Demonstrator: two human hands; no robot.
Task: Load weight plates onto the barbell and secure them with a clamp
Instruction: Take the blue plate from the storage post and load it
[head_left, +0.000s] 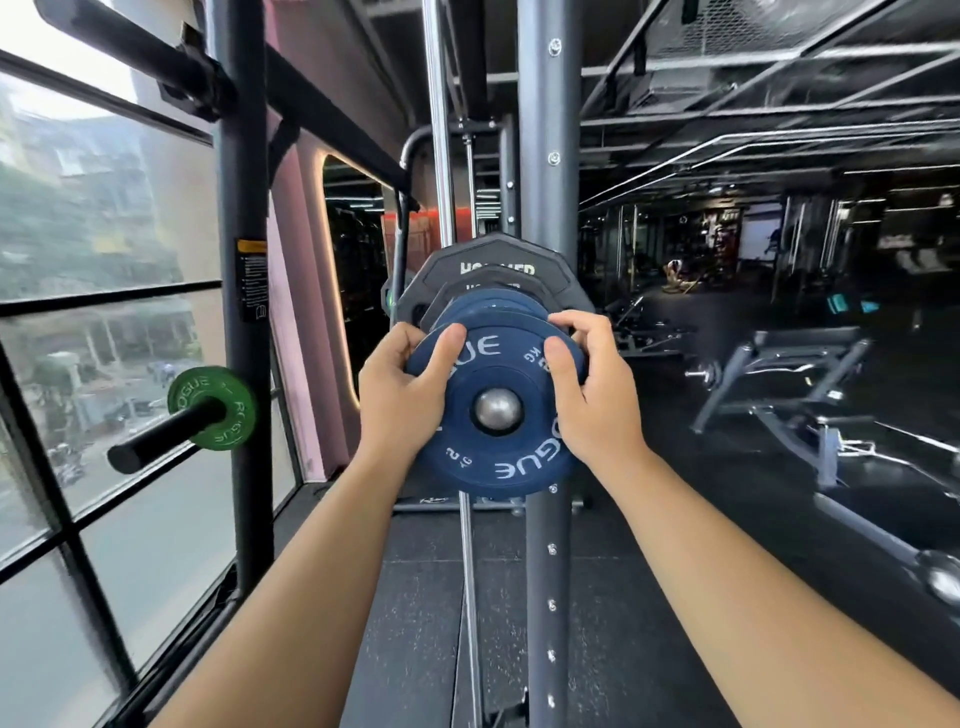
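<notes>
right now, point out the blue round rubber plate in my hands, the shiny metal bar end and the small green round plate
blue round rubber plate (483, 448): head view, lower face
shiny metal bar end (497, 409): head view, rounded tip
small green round plate (244, 414): head view, right rim

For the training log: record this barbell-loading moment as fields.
front blue plate: on the barbell sleeve, outermost
left grip: holds its left edge
right grip: holds its right edge
behind it: second blue plate, then two black plates
clamp: none in view
green plate: on a storage peg, left
</notes>
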